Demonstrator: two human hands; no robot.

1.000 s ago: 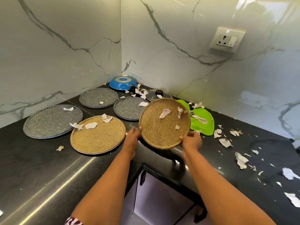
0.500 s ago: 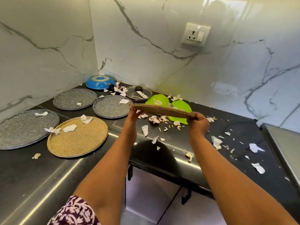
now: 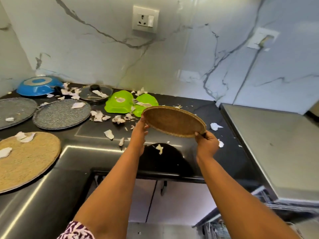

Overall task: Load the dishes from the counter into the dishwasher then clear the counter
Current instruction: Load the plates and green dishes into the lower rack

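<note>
A black counter (image 3: 222, 152) runs below a white marbled wall (image 3: 189, 62) with a socket (image 3: 145, 19), strewn with torn paper scraps (image 3: 109, 134). A steel surface (image 3: 276, 144) adjoins on the right. Far left sit a blue pan (image 3: 38, 86), glass lid (image 3: 95, 93), green bowls (image 3: 119, 104) and grey plates (image 3: 62, 113); a matching plate (image 3: 25, 159) lies near left. The brown plate (image 3: 173, 120) is tilted above the counter's middle, the left hand (image 3: 139, 130) and right hand (image 3: 207, 144) gripping opposite rims

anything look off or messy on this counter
Yes: torn white paper scraps litter the black counter, the grey plates and the glass lid. The blue pan and green bowls at the back lie upside down.
</note>
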